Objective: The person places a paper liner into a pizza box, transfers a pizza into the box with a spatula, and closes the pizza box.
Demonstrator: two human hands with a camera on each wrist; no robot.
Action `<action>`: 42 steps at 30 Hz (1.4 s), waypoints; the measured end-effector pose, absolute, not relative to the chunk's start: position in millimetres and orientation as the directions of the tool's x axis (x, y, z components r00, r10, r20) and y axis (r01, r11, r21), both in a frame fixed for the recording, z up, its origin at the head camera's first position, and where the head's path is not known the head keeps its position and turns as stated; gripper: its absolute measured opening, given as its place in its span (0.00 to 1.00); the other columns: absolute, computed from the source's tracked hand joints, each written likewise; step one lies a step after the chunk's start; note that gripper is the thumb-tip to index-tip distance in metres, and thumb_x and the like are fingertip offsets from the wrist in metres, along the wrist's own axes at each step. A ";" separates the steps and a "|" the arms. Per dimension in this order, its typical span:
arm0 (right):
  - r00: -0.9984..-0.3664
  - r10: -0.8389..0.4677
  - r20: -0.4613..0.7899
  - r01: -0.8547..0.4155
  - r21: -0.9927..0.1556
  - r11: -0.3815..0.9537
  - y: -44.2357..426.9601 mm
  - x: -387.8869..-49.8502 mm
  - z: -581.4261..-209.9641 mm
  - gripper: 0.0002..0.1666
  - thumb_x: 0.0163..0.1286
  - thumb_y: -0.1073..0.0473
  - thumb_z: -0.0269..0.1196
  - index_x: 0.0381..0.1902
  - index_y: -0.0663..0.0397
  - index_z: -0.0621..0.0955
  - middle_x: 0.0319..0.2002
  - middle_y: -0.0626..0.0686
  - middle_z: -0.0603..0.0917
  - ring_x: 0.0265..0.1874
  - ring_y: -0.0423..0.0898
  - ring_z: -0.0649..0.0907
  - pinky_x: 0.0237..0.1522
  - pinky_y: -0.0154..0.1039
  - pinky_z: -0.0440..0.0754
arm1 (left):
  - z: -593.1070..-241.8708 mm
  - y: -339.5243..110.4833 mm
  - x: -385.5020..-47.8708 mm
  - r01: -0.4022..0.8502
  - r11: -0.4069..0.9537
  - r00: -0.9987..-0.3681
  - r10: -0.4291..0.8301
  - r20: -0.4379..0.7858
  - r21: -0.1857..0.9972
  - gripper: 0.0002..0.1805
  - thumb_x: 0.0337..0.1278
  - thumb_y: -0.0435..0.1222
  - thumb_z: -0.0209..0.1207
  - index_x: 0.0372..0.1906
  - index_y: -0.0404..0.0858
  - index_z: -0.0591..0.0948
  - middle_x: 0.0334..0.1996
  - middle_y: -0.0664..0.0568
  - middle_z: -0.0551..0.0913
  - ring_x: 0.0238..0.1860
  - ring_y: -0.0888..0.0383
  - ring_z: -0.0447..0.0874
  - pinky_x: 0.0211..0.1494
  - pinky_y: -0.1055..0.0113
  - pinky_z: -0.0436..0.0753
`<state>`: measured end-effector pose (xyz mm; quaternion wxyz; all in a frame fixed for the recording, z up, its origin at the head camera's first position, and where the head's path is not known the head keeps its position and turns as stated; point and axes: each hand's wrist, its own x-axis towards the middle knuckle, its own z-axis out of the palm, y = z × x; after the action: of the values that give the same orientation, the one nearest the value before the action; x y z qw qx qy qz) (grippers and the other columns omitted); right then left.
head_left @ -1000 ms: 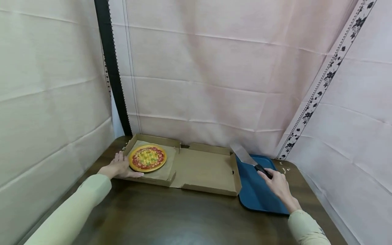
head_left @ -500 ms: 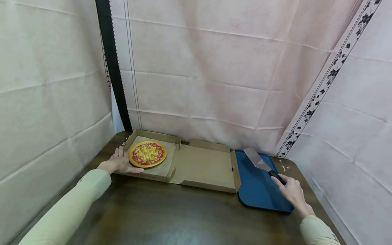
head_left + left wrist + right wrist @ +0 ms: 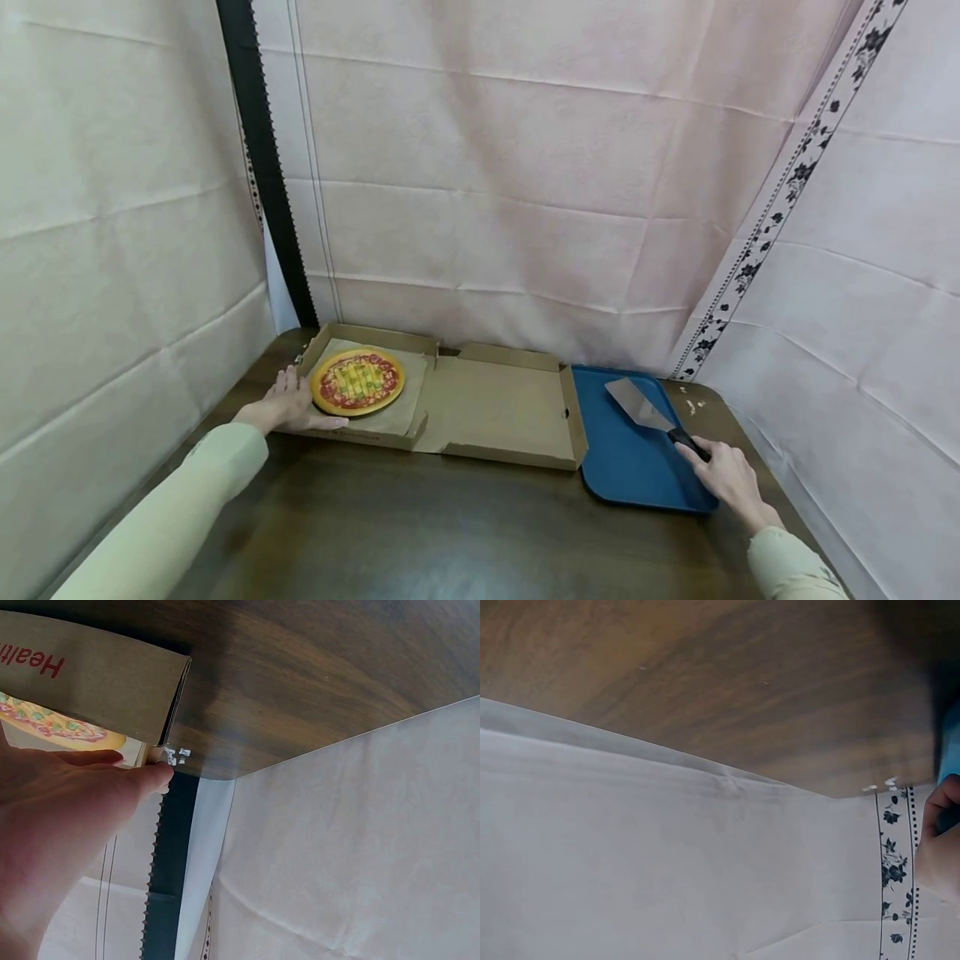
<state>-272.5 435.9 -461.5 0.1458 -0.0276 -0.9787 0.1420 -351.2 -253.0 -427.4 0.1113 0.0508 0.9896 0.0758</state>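
Left hand [image 3: 285, 408] spread against open pizza box [image 3: 498, 408]; right hand [image 3: 726, 478] curled at blue tray's [image 3: 626, 479] corner. Paper [image 3: 413, 385] bears pizza [image 3: 358, 382], unmoved in box's left half. Spatula [image 3: 643, 408], pinched in right hand, just swung right and down over tray, away from pizza. Tray contact unclear; right wrist view crops spatula.

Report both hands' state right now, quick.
Left hand: open, at the near left corner of the pizza box.
Right hand: closed, holding the spatula by its black handle, blade over the blue tray.
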 end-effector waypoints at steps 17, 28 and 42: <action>-0.972 0.099 0.215 0.039 -0.268 0.963 441.8 -270.0 -471.4 0.38 0.70 0.37 0.55 0.59 0.67 0.77 0.51 0.75 0.79 0.44 0.69 0.81 0.32 0.57 0.78 | -433.2 -260.9 -345.1 0.056 0.976 -0.970 0.103 -0.221 0.210 0.78 0.34 0.78 0.56 0.67 0.11 0.48 0.67 0.13 0.37 0.69 0.20 0.36 0.72 0.33 0.49; -0.977 0.085 0.194 0.044 -0.210 0.977 444.6 -268.3 -472.2 0.38 0.71 0.38 0.53 0.60 0.68 0.76 0.52 0.77 0.77 0.46 0.73 0.79 0.34 0.60 0.79 | -431.6 -257.5 -349.8 0.085 0.986 -0.969 0.116 -0.219 0.145 0.74 0.42 0.77 0.51 0.67 0.11 0.49 0.67 0.13 0.37 0.69 0.20 0.38 0.72 0.35 0.52; -0.972 0.030 0.234 -0.001 -0.131 0.991 445.5 -266.3 -471.3 0.27 0.72 0.47 0.56 0.53 0.67 0.80 0.36 0.68 0.77 0.32 0.66 0.79 0.30 0.62 0.77 | -427.1 -252.7 -351.1 0.071 0.983 -0.966 0.111 -0.235 0.170 0.73 0.43 0.76 0.52 0.67 0.11 0.48 0.68 0.14 0.36 0.70 0.21 0.36 0.72 0.34 0.50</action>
<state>-266.3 445.5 -471.3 0.1188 -0.0071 -0.9907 0.0652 -351.1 -252.7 -427.1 0.1225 0.0461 0.9881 0.0803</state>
